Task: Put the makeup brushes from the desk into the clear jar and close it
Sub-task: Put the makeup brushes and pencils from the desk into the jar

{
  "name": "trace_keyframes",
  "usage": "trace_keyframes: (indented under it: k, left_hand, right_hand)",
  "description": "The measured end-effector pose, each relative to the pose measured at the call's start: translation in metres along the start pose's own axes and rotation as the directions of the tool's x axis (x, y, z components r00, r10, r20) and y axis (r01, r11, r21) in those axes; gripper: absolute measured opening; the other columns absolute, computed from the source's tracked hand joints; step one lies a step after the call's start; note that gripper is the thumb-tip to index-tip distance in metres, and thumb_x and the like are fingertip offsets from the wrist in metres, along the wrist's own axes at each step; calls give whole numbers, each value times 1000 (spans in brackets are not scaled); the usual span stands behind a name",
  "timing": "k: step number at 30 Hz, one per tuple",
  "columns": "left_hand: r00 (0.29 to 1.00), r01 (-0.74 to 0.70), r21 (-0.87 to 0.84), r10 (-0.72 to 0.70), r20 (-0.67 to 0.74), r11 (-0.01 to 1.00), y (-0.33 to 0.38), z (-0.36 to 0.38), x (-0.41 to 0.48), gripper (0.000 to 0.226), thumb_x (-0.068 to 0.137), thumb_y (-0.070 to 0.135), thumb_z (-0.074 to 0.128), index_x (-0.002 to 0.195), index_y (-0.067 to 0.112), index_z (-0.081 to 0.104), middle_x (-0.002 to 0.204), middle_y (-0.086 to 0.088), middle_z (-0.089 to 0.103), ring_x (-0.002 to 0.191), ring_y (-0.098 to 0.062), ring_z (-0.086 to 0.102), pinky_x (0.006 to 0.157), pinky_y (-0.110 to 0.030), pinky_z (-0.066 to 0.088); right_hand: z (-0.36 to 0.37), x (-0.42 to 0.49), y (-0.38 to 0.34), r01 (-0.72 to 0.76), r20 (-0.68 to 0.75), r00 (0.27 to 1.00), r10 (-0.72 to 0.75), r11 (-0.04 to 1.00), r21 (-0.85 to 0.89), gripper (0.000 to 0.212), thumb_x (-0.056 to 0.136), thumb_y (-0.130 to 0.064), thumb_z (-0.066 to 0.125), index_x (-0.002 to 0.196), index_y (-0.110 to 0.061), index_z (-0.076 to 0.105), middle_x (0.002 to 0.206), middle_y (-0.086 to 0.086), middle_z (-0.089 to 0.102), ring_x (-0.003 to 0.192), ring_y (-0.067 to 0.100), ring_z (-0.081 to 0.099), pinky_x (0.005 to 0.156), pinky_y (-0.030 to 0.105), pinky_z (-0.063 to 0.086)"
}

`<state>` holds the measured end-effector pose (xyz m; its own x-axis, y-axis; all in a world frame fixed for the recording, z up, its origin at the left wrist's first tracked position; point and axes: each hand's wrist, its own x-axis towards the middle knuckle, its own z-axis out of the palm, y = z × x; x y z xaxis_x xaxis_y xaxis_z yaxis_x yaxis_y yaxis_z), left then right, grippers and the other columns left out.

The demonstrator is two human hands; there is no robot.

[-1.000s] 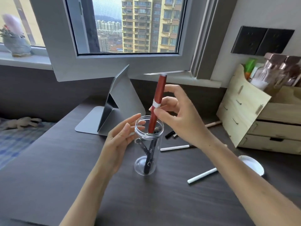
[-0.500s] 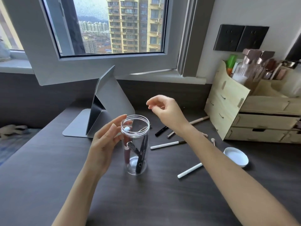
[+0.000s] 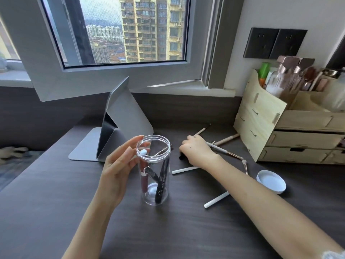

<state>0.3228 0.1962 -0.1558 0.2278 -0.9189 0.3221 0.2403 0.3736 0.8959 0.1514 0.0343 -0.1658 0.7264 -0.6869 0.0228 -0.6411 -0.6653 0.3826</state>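
The clear jar (image 3: pixel 154 171) stands upright and open near the middle of the counter (image 3: pixel 56 193), holding a red tube, a black pen-like stick and a thin metal tool. The left hand (image 3: pixel 116 171) is open, its fingers curved against the jar's left side. The right hand (image 3: pixel 196 151) reaches toward the back of the counter and curls down over a small black item; whether it grips it I cannot tell. Several brushes (image 3: pixel 224 151) lie scattered behind and beside that hand, with two white sticks (image 3: pixel 216 200) nearer the front. The white lid (image 3: pixel 271 181) lies toward the right edge, before a wooden organizer (image 3: pixel 261 124).
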Motion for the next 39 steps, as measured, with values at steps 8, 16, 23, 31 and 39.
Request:
trace_keyframes:
  k: [8,16,23,31,39]
  left_hand:
    - [1000,-6,-4,6,3,1000,1,1,-2,57,57,59,76,104,25,72,101,-1,74,94,-19,68,77,-27,55]
    - [1000,-8,-17,8,-10,1000,2,2,-3,58,57,58,77,103,24,73,100,-3,75,95,-18,68,79,-25,54]
    - [1000,15,-9,-15,-3,1000,2,2,-4,59,57,57,77,105,24,72,104,-4,73,97,-21,66,80,-32,54]
    - [1000,-5,-9,5,6,1000,1,2,-3,58,57,57,77,105,24,72,101,1,75,95,-18,68,78,-25,54]
    - [1000,6,-7,-6,14,1000,2,0,-4,59,60,56,76,109,23,70,109,-4,73,102,-25,65,86,-31,52]
  right_hand:
    - [10,-12,0,72,-504,857,-103,994,-80,22,69,-5,37,61,-15,55,54,1,57,52,21,56,49,27,43]
    - [-87,-72,7,549,-205,556,806,-170,818,19,90,3,49,89,-16,48,77,3,65,56,10,61,59,28,54]
    - [-131,-87,-31,554,-447,690,569,-18,832,41,87,6,54,116,-19,40,76,10,67,72,14,65,72,20,53]
    - [-136,-78,-34,663,-539,521,662,83,744,37,87,5,56,113,-15,39,81,14,67,76,17,66,77,23,52]
    - [-111,-75,-45,338,-438,851,290,335,879,35,81,-13,68,110,-25,53,72,-11,66,75,17,65,84,24,48]
